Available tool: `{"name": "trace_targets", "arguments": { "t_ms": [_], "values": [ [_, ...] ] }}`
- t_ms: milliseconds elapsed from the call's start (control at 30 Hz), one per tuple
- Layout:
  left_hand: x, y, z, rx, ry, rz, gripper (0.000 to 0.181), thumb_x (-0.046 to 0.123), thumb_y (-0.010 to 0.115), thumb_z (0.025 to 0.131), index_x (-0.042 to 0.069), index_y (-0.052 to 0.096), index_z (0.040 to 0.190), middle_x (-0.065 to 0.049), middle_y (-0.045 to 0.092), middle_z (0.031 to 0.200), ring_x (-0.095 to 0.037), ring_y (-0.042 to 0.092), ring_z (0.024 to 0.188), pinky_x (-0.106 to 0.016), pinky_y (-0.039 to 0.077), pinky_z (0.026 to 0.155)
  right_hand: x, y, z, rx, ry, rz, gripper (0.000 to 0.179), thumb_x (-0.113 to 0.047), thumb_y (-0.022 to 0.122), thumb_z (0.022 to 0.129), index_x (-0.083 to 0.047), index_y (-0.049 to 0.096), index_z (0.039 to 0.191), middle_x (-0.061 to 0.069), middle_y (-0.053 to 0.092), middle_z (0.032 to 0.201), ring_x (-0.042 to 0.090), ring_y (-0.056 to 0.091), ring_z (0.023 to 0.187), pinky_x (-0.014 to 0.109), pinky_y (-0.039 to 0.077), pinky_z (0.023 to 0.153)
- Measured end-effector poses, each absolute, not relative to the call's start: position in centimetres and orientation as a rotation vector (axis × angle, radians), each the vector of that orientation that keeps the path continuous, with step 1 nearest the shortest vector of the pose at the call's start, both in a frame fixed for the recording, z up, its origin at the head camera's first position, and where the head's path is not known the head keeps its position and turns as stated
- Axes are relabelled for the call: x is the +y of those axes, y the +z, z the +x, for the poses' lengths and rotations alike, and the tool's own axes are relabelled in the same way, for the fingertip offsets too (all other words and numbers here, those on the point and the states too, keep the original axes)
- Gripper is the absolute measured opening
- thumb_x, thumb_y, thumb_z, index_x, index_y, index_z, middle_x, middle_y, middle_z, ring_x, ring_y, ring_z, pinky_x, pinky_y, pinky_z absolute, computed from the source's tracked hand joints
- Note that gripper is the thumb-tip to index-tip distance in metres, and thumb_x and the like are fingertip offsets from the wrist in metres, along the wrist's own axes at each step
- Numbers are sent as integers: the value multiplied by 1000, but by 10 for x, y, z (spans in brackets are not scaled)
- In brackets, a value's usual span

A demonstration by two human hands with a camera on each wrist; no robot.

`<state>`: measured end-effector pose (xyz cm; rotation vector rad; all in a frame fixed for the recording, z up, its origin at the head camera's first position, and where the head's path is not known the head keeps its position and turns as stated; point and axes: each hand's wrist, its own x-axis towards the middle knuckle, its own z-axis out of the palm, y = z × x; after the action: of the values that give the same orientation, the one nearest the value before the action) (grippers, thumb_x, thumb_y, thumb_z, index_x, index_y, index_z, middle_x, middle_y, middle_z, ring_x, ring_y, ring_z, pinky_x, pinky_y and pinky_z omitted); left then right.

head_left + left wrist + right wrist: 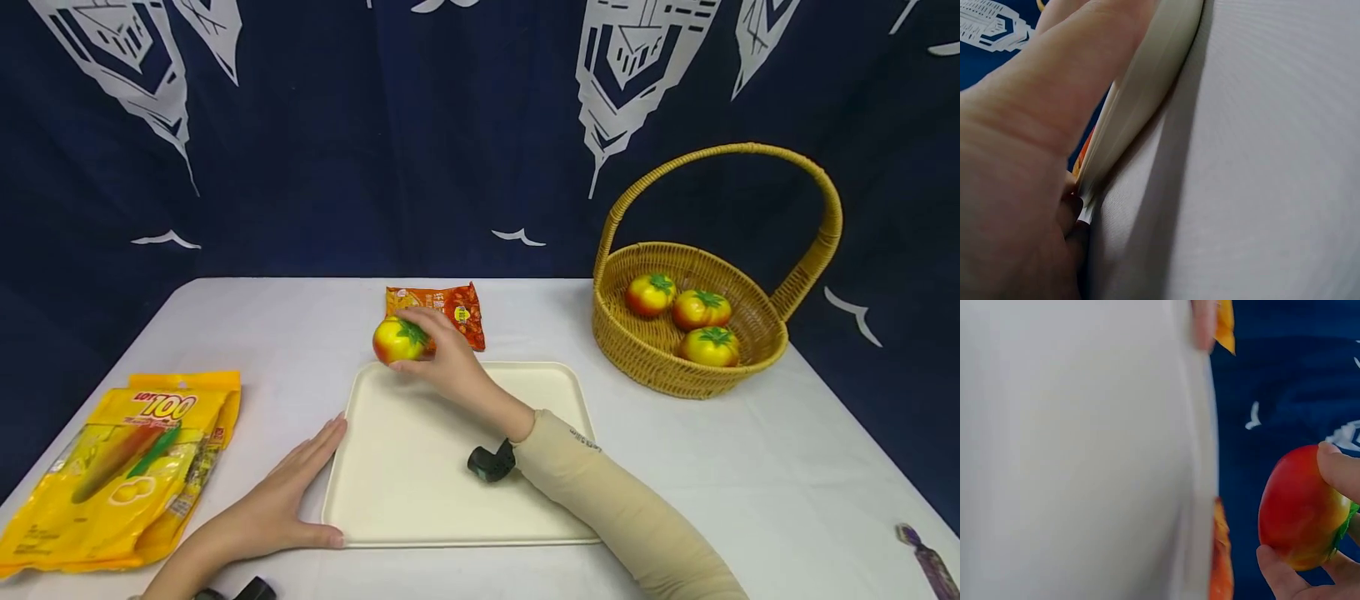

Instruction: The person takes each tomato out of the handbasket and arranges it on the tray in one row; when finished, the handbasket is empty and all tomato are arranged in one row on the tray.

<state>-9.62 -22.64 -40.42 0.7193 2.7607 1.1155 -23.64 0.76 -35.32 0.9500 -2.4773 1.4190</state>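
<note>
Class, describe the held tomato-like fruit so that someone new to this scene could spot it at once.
Find the cream tray on the white table. Near the tray's far left corner, the right hand grips a red, yellow and green tomato-like fruit. Three lookalikes lie in the wicker basket; only this one is outside it.

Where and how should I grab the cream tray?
Probably by the raised rim at its left and right sides, one hand coming from outside each: the wide tray lies flat, so two-sided support should balance it. Your left hand touches the left side; your right hand holds a tomato.
</note>
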Motion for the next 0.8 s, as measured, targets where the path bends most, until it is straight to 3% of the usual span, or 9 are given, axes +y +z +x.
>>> {"name": "trace_targets", "arguments": {
  "t_ms": [467,800],
  "values": [
    [-226,-403,-99,2770,1068,713,117,57,76,64,10,13,151,-18,11,153,-47,17,132,-67,18,97,-9,-372,-230,-2603,1292,1171,63,-16,80,76,-13,53,133,9,40,140,25,40,125,35,31,102],
    [-227,-403,-97,2786,1061,742,116,54,78,66,10,13,151,-21,13,152,-50,18,130,-69,19,95,-15,-376,-228,-2599,1250,1197,68,-17,80,76,-10,49,136,10,40,141,23,38,127,33,28,104]
  ]
}}
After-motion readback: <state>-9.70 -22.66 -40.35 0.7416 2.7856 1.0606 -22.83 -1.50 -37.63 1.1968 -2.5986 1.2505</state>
